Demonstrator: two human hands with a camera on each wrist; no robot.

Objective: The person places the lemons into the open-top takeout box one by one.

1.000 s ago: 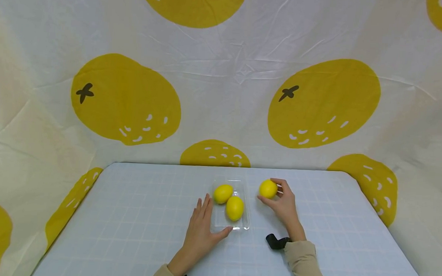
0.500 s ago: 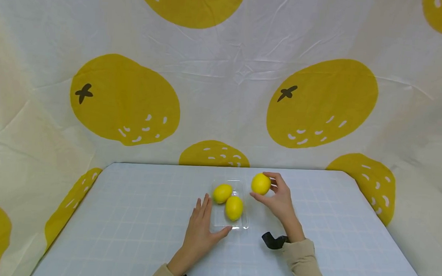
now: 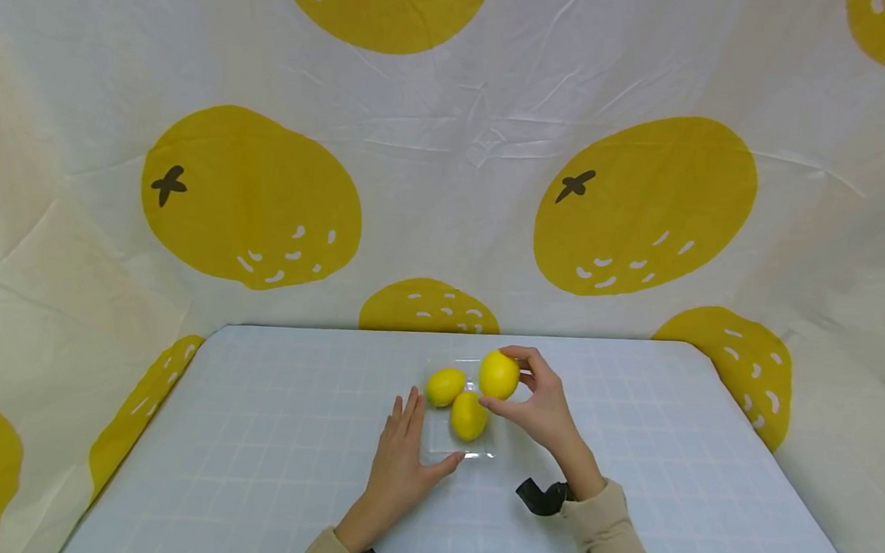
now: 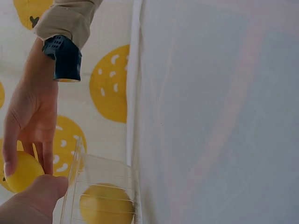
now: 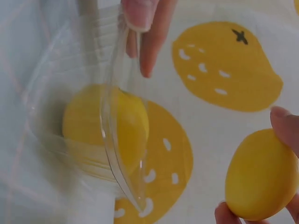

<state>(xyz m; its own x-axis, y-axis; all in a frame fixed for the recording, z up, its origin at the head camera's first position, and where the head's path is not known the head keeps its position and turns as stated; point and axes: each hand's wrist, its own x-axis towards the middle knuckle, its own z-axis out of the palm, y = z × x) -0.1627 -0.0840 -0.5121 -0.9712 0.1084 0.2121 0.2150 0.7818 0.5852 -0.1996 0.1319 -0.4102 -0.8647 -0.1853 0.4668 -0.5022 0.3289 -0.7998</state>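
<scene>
My right hand [image 3: 544, 409] pinches a lemon [image 3: 499, 375] between thumb and fingers, over the far right corner of a clear plastic tray [image 3: 480, 455]. Inside the tray lie two more lemons, one at the back left [image 3: 446, 387] and one nearer the middle [image 3: 468, 416]. With straight fingers along the tray's left side and the thumb at its near edge, my left hand [image 3: 401, 466] steadies it. The right wrist view shows the held lemon [image 5: 261, 175] apart from the tray's wall [image 5: 112, 135]. In the left wrist view my left thumb [image 4: 39, 198] is beside the tray's rim.
A pale checked cloth covers the table [image 3: 269, 434]. Behind it hangs a white curtain [image 3: 447, 185] printed with large yellow fruit. Black wrist-worn devices sit at both cuffs, the right one [image 3: 543, 497] close above the cloth.
The right hand has carried its lemon leftward, from beside the tray to over its far right corner. The left hand, the tray and its two lemons have stayed in place.
</scene>
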